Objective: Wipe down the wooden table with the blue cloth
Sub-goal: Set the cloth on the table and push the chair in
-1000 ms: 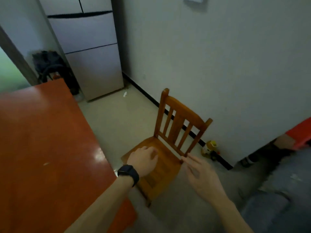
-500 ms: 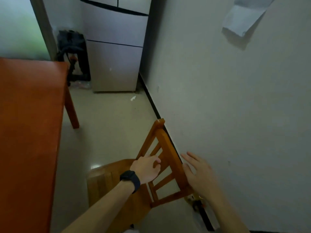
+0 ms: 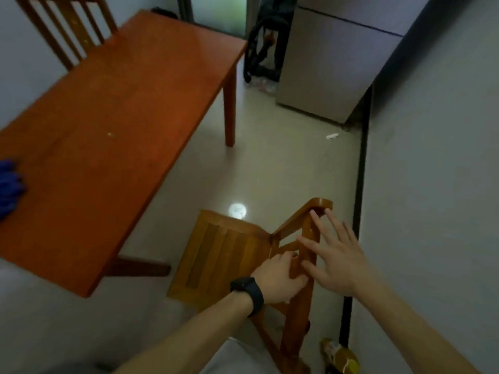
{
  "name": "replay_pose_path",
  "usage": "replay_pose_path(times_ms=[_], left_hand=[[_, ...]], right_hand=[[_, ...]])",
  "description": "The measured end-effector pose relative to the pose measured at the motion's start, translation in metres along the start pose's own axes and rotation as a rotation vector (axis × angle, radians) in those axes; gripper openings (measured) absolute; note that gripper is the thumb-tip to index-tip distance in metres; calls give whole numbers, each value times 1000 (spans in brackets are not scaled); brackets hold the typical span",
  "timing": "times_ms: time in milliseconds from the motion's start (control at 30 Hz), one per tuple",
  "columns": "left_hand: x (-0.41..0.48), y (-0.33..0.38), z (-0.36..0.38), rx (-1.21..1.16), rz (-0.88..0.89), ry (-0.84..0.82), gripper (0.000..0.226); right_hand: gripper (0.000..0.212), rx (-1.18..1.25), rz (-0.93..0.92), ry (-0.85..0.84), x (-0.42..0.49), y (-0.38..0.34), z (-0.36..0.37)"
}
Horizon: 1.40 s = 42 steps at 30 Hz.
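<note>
The reddish wooden table fills the upper left. A crumpled blue cloth lies on it at the far left edge of view, well away from both hands. Low in the middle stands a small wooden chair. My left hand, with a black watch on the wrist, grips the chair's backrest. My right hand hovers flat against the backrest's top rail with fingers spread, holding nothing.
A second chair stands behind the table at top left. A refrigerator and a dark wheeled object are at the back. A grey wall runs along the right. A yellow toy lies on the floor.
The view has swung left, bringing the table top and the blue cloth into sight. The chair has turned, its seat now towards the table. My left hand still grips the backrest.
</note>
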<state>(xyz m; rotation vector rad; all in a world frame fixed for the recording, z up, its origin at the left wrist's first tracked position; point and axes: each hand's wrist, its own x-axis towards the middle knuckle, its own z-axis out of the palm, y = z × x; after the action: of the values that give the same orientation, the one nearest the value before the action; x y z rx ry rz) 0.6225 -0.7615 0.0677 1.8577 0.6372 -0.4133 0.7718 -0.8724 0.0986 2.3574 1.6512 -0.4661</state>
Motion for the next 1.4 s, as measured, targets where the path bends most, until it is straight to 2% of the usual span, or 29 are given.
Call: replay_pose_path(times_ms=[133,233,300,500,667,800,1000,1100,1233,1400], left_hand=[[13,23,28,-170,-143,158,51],[11,33,51,-175,-255,312,41],[4,37,71,-138,-334,391,37],[-16,46,130,162,-601,548,53],[-26,51,150,355,-687,481,59],[-23,57,138,492,-635,377,62],[-23,34,75,707,-587,419,59],[-15,30,42,804,-592,348,62],[-2,22,5,852,-555,342,59],[28,16,-39,753,-560,382,59]], right_hand=[[75,-148,-237,14,38,30,-12],[82,-250,-366,-31,48,37,-14],[87,-282,-435,-29,48,43,-17],[106,-301,-607,-44,44,54,-19],[87,-226,-587,61,39,71,-10],[88,-189,-528,167,35,86,4],[87,-145,-431,79,57,72,-17],[96,-110,-407,136,70,71,-23],[90,-173,-474,149,95,71,-34],[92,-239,-543,98,168,64,-59]])
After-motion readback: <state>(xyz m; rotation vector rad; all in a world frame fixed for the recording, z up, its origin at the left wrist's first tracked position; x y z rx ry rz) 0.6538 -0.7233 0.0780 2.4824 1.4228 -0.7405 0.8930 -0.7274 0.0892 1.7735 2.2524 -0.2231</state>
